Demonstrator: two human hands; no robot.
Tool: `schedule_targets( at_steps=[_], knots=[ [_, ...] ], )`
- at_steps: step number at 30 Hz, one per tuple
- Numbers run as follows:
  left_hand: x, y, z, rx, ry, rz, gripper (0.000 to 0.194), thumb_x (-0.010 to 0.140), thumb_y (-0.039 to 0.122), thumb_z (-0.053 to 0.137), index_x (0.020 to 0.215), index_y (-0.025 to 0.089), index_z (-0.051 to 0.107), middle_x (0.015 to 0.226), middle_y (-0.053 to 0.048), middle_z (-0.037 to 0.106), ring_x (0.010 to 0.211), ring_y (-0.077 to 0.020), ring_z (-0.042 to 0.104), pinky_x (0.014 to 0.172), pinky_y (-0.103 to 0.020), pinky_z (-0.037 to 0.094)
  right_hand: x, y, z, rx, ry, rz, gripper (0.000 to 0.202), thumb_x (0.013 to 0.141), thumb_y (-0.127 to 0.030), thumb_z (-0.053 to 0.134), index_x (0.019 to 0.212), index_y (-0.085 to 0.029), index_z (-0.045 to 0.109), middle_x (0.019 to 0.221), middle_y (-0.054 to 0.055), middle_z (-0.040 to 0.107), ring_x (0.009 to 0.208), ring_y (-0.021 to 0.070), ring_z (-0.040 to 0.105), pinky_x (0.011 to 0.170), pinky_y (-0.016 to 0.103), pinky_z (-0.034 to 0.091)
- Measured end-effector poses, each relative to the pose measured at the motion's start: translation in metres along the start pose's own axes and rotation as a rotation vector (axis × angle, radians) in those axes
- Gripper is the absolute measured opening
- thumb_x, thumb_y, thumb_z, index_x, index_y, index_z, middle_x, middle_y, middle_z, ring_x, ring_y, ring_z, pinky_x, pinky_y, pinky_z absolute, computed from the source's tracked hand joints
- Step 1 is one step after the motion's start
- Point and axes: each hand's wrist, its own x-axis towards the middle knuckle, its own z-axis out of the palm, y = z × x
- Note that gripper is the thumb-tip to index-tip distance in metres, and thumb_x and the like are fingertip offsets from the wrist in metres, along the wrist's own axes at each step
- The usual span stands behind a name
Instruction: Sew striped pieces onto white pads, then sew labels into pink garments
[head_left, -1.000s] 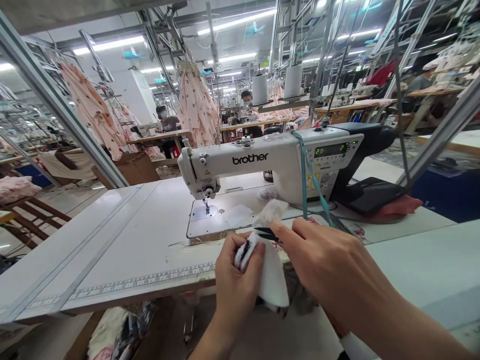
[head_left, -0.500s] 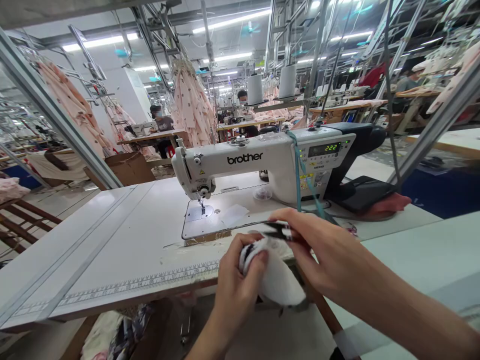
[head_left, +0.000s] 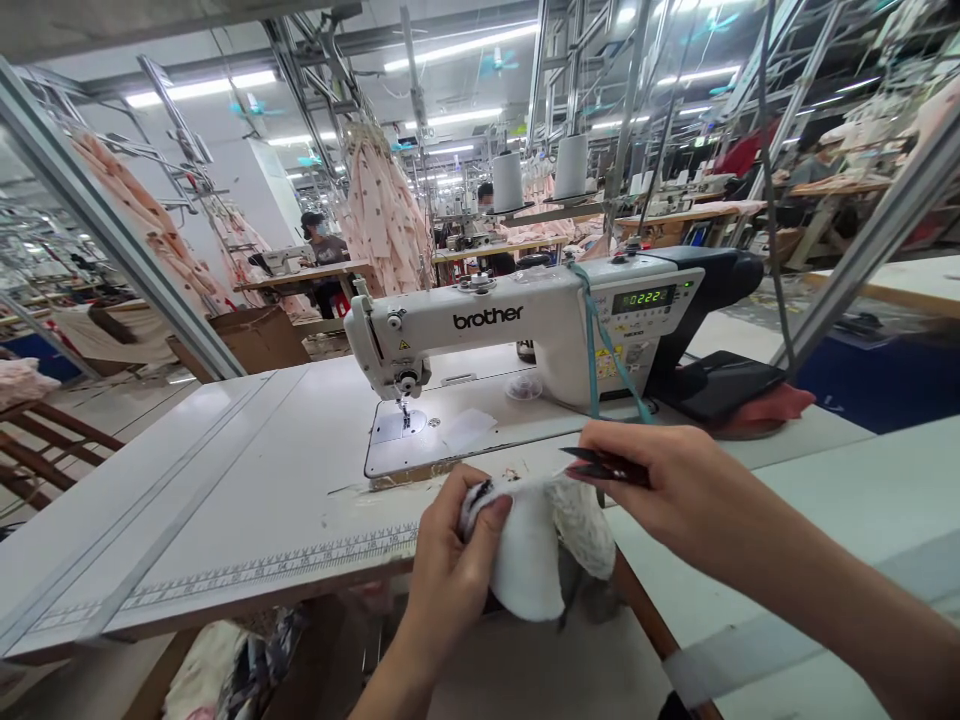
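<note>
Left hand (head_left: 450, 560): thumb and fingers grasp the bunched end of a white cloth (head_left: 525, 560); a firm pinch should steady it. The cloth hangs at the front edge of the table (head_left: 195, 480), nearer the wearer than the sewing machine (head_left: 487, 325); its top edge runs rightward and looks fairly taut, best kept so. Black snips (head_left: 611, 468) lie at its right end, blades parted, tips pointing left; tips should stay clear of the left thumb. Right hand (head_left: 675, 480): fingers wrapped around the snips; whether they also grip cloth, cannot tell.
</note>
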Motion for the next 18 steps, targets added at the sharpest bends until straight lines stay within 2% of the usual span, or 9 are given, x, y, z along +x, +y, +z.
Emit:
schedule_targets(
  at_steps=[4, 7, 10, 12, 13, 15, 16, 18],
  knots=[
    [0.002, 0.002, -0.007, -0.047, -0.020, -0.047, 0.027, 0.078, 0.043, 0.061, 0.075, 0.019, 0.049, 0.060, 0.004, 0.039, 0.054, -0.0097, 0.034, 0.049, -0.018, 0.027, 0.002, 0.010, -0.006, 0.038, -0.004, 0.096, 0.031, 0.083, -0.041, 0.050, 0.060, -0.020, 0.045, 0.052, -0.004, 0.046, 0.049, 0.0104, 0.038, 0.047, 0.022, 0.029],
    [0.006, 0.003, -0.007, -0.181, -0.034, -0.135, 0.028, 0.075, 0.043, 0.065, 0.079, 0.018, 0.052, 0.064, 0.002, 0.047, 0.057, -0.0100, 0.041, 0.051, -0.018, 0.031, 0.003, 0.011, -0.002, -0.007, 0.015, 0.100, 0.028, 0.083, -0.037, 0.051, 0.060, -0.020, 0.048, 0.052, -0.004, 0.048, 0.049, 0.0103, 0.039, 0.047, 0.022, 0.029],
    [0.009, 0.002, -0.003, -0.403, -0.084, -0.228, 0.030, 0.074, 0.042, 0.065, 0.089, 0.016, 0.059, 0.082, -0.004, 0.061, 0.070, -0.0139, 0.052, 0.060, -0.019, 0.040, 0.002, 0.005, 0.007, -0.047, -0.016, 0.124, 0.020, 0.080, -0.027, 0.052, 0.062, -0.020, 0.048, 0.052, -0.005, 0.049, 0.049, 0.0106, 0.042, 0.047, 0.022, 0.030],
    [0.010, 0.000, 0.000, -0.503, -0.077, -0.288, 0.034, 0.073, 0.041, 0.065, 0.096, 0.016, 0.062, 0.096, -0.007, 0.064, 0.082, -0.0175, 0.057, 0.067, -0.020, 0.044, 0.001, 0.000, 0.013, -0.074, -0.025, 0.131, 0.006, 0.079, -0.022, 0.053, 0.073, -0.021, 0.053, 0.060, -0.003, 0.055, 0.055, 0.0125, 0.049, 0.051, 0.022, 0.034],
    [0.011, -0.001, 0.001, -0.524, -0.053, -0.315, 0.036, 0.074, 0.042, 0.066, 0.100, 0.017, 0.062, 0.101, -0.007, 0.065, 0.087, -0.0188, 0.058, 0.070, -0.021, 0.045, 0.000, -0.003, 0.016, -0.085, -0.016, 0.109, 0.006, 0.079, -0.022, 0.053, 0.085, -0.020, 0.056, 0.069, -0.001, 0.059, 0.062, 0.0143, 0.054, 0.055, 0.024, 0.038],
    [0.011, -0.004, 0.002, -0.526, 0.016, -0.354, 0.042, 0.073, 0.042, 0.067, 0.108, 0.020, 0.060, 0.108, -0.007, 0.064, 0.095, -0.0204, 0.058, 0.071, -0.022, 0.046, -0.002, -0.007, 0.020, -0.115, 0.013, 0.018, 0.028, 0.084, -0.024, 0.051, 0.112, -0.020, 0.052, 0.088, 0.004, 0.061, 0.077, 0.0180, 0.058, 0.068, 0.030, 0.044],
    [0.012, -0.006, 0.003, -0.521, 0.049, -0.361, 0.045, 0.073, 0.042, 0.068, 0.112, 0.021, 0.058, 0.110, -0.007, 0.064, 0.098, -0.0210, 0.058, 0.072, -0.022, 0.047, -0.003, -0.008, 0.021, -0.147, 0.027, -0.035, 0.034, 0.086, -0.024, 0.048, 0.120, -0.021, 0.048, 0.092, 0.005, 0.059, 0.080, 0.0193, 0.058, 0.071, 0.033, 0.044],
    [0.012, -0.010, 0.002, -0.513, 0.089, -0.359, 0.050, 0.074, 0.043, 0.068, 0.117, 0.021, 0.055, 0.114, -0.007, 0.063, 0.104, -0.0222, 0.057, 0.075, -0.023, 0.048, -0.004, -0.011, 0.022, -0.286, 0.061, -0.105, 0.034, 0.088, -0.017, 0.043, 0.122, -0.021, 0.049, 0.087, 0.005, 0.058, 0.075, 0.0208, 0.057, 0.068, 0.035, 0.044]
  ],
)
